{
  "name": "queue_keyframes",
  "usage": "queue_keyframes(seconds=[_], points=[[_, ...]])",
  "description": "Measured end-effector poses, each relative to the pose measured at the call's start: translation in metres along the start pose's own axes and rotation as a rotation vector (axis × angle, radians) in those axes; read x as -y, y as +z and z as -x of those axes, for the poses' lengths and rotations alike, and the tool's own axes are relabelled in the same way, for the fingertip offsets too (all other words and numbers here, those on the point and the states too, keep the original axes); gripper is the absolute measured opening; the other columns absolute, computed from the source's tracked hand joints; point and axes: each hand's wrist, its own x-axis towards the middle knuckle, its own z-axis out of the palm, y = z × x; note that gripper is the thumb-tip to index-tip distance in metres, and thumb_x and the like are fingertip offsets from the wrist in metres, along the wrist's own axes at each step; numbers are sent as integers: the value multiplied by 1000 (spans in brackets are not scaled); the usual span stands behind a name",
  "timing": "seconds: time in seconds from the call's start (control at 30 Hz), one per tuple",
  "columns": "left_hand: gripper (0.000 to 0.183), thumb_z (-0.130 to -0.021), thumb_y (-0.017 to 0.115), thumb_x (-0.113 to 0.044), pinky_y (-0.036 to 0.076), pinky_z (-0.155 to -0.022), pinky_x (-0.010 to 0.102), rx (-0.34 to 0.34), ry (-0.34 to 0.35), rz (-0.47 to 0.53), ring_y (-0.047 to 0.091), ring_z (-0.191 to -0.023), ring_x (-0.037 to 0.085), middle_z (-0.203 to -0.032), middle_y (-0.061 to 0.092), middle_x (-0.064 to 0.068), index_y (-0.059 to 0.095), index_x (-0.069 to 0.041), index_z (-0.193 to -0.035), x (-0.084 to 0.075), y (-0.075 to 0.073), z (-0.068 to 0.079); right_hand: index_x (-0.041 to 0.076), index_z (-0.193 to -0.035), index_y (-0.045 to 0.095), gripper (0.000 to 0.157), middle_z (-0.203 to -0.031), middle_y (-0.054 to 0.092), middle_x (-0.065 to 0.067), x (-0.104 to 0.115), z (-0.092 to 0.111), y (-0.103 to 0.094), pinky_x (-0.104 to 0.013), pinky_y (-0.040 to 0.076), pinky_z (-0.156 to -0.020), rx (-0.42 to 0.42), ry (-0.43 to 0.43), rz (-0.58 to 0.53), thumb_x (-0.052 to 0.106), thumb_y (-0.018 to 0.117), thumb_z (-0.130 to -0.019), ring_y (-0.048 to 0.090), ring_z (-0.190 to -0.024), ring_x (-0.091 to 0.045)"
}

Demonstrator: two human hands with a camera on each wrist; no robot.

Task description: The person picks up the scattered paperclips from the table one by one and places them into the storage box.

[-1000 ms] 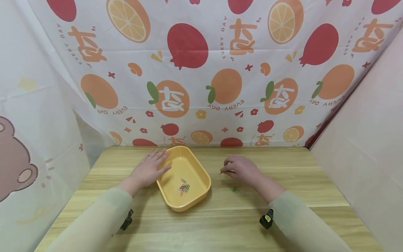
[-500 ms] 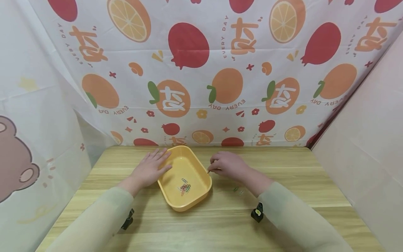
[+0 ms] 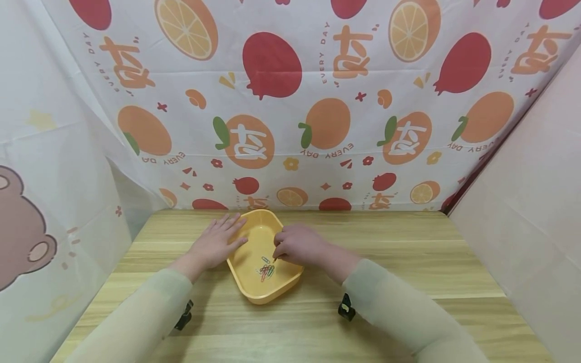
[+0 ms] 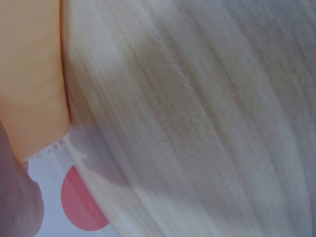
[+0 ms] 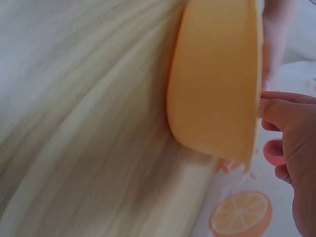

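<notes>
A yellow tray (image 3: 251,293) stands on the wooden table, with several coloured paper clips (image 3: 266,272) in a small pile on its floor. My left hand (image 3: 216,244) lies with spread fingers over the tray's left rim, the thumb reaching inside. My right hand (image 3: 299,245) is above the tray's right side, thumb and fingertips together, pinching a small orange-looking paper clip (image 3: 274,260) close to the pile. In the right wrist view the tray's wall (image 5: 217,79) hides the right fingertips (image 5: 269,111) in part and all of the clips.
Behind the table (image 3: 408,282) hangs a white curtain (image 3: 290,116) printed with fruit. White cloth panels close off the left and right sides. A dark wrist camera (image 3: 347,307) sits beneath the right sleeve.
My right hand has moved left from the table to over the tray, carrying the paper clip. Its forearm now covers the spot where two loose clips lay. The left hand has stayed put.
</notes>
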Motion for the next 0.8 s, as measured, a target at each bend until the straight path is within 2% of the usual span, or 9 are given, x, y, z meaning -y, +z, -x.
queue_keyframes(seconds=[0.27, 0.57, 0.8], points=[[67, -103, 41, -54, 10, -120, 59, 2, 4, -9, 13, -149, 40, -164, 19, 9, 28, -18, -158, 3, 2, -1, 35, -94, 80, 14, -90, 62, 14, 14, -19, 9, -21, 42, -63, 15, -29, 85, 24, 71, -92, 51, -79, -8], [71, -102, 36, -60, 11, -119, 60, -11, 15, -10, 13, -149, 40, -164, 21, 11, 30, -16, -157, -1, -1, 0, 35, -94, 80, 11, -92, 62, 14, 17, -26, 16, -20, 41, -65, 67, 1, 65, 27, 72, -92, 50, -80, -8], [72, -102, 33, -62, 12, -119, 60, -17, 16, -12, 15, -149, 41, -163, 22, 12, 31, -15, -157, -1, -1, 1, 33, -97, 80, 10, -93, 62, 14, 17, -28, 19, -20, 42, -67, 61, -11, 51, 30, 72, -92, 50, -80, -7]])
